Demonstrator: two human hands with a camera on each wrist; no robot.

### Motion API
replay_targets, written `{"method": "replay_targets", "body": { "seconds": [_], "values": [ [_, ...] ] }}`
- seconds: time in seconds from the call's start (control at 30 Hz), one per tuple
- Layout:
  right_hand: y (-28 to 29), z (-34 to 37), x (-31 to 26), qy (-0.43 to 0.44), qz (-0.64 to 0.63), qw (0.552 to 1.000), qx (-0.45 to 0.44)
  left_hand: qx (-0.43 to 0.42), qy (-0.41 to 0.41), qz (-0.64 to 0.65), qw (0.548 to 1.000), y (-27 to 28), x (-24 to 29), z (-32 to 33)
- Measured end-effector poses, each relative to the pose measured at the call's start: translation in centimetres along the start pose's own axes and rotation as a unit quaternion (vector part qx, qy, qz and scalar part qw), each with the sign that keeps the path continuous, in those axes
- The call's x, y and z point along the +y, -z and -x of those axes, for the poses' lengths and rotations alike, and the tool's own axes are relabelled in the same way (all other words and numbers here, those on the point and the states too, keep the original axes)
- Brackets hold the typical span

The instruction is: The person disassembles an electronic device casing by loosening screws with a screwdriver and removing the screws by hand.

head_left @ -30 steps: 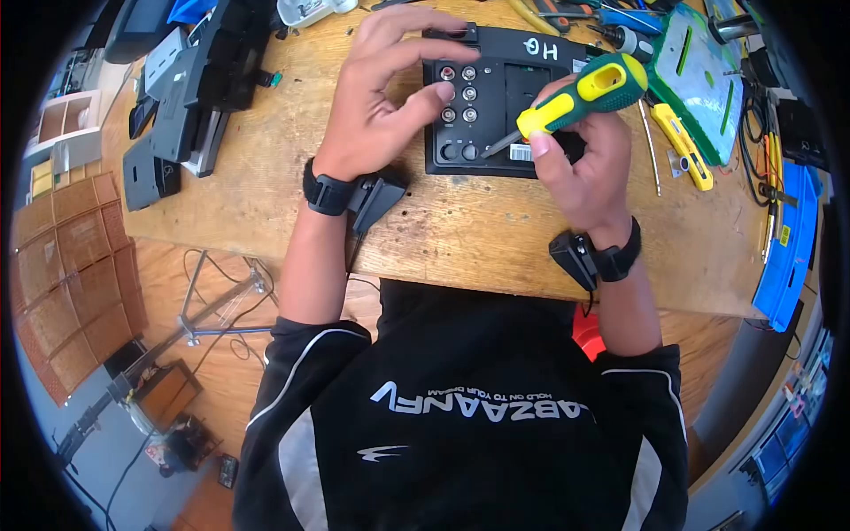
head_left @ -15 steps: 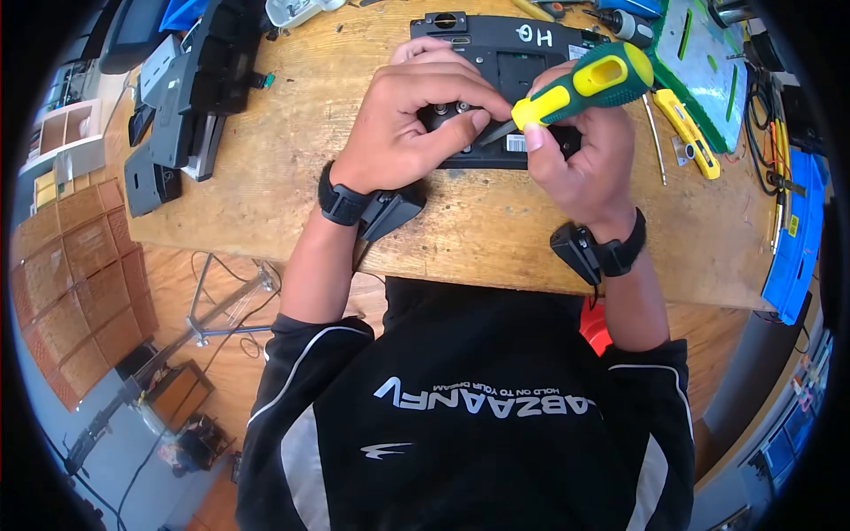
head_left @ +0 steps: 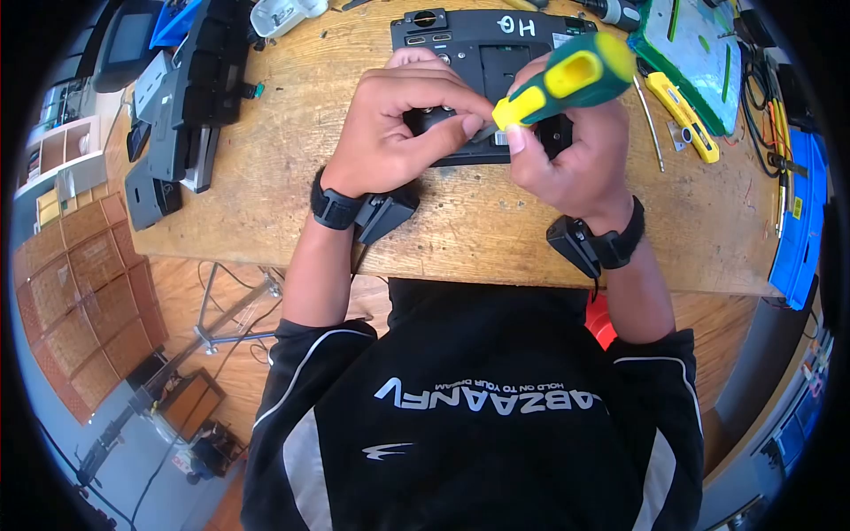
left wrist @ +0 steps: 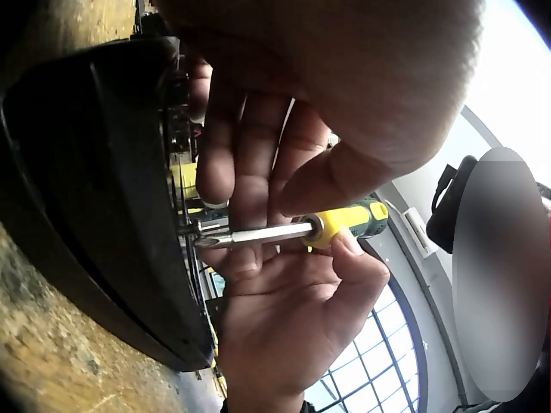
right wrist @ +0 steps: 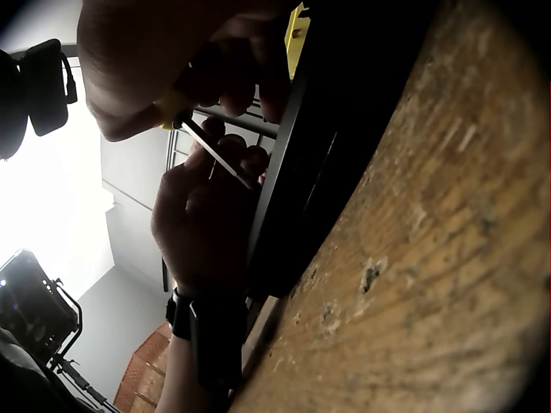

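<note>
Head view: the right hand point(head_left: 580, 159) grips a bulbous green-and-yellow plastic screwdriver point(head_left: 571, 75); the left hand point(head_left: 394, 124) arches over a flat black plastic device point(head_left: 465, 66). Left wrist view: the smooth metal shaft point(left wrist: 267, 232) points past the bent left fingers, whether pinching I cannot tell. Right wrist view: it slants from the right fingers toward the device.

- Head view: bright, even light on the brown wooden surface point(head_left: 266, 203); fisheye distortion bows its edges inside a black ring.
- Left wrist view: glare from a bright grid-paned window point(left wrist: 370, 353) beyond the curved black plastic case point(left wrist: 95, 198), itself in shadow.
- Right wrist view: dim; backlit hands point(right wrist: 202, 224) almost silhouetted beside the case.
</note>
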State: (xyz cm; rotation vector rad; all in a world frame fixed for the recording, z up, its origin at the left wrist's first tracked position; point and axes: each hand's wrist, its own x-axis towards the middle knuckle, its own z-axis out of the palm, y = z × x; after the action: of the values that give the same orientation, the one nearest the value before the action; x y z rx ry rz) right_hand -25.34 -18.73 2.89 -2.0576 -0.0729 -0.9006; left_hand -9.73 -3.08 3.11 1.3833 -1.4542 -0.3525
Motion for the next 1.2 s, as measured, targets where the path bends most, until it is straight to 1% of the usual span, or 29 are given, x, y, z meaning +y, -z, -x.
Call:
{"method": "replay_targets", "body": {
  "seconds": [0.07, 0.3, 0.37, 0.5, 0.6, 0.63, 0.7, 0.77, 1.2],
  "values": [
    [0.03, 0.29, 0.38, -0.014, -0.045, 0.999, 0.017, 0.002, 0.003, 0.018, 1.000, 0.07, 0.05, 0.04],
    [-0.03, -0.10, -0.01, -0.009, -0.017, 1.000, 0.004, 0.003, -0.002, 0.007, 1.000, 0.03, -0.07, 0.06],
    [0.01, -0.33, -0.21, 0.023, 0.008, 1.000, -0.003, 0.004, -0.002, 0.013, 1.000, 0.10, -0.03, 0.08],
    [-0.35, -0.39, 0.12, 0.029, -0.007, 1.000, -0.004, 0.012, -0.008, 0.006, 1.000, 0.13, -0.16, 0.10],
    [0.05, -0.26, 0.60, 0.059, -0.013, 0.998, -0.004, 0.008, -0.004, 0.006, 1.000, 0.13, -0.08, 0.20],
    [0.06, -0.35, 0.42, 0.059, -0.013, 0.998, -0.005, 0.013, 0.001, 0.013, 1.000, 0.07, 0.01, 0.20],
    [0.06, -0.42, -0.08, 0.027, -0.013, 1.000, -0.010, 0.019, 0.007, 0.019, 1.000, 0.19, 0.10, 0.23],
    [0.16, -0.41, -0.07, 0.031, -0.010, 0.999, -0.012, -0.028, 0.016, -0.005, 0.999, 0.60, 0.14, 0.35],
    [0.22, -0.36, 0.13, 0.041, 0.000, 0.999, -0.015, -0.033, 0.012, -0.021, 0.999, 0.62, 0.10, 0.34]
  ]
}}
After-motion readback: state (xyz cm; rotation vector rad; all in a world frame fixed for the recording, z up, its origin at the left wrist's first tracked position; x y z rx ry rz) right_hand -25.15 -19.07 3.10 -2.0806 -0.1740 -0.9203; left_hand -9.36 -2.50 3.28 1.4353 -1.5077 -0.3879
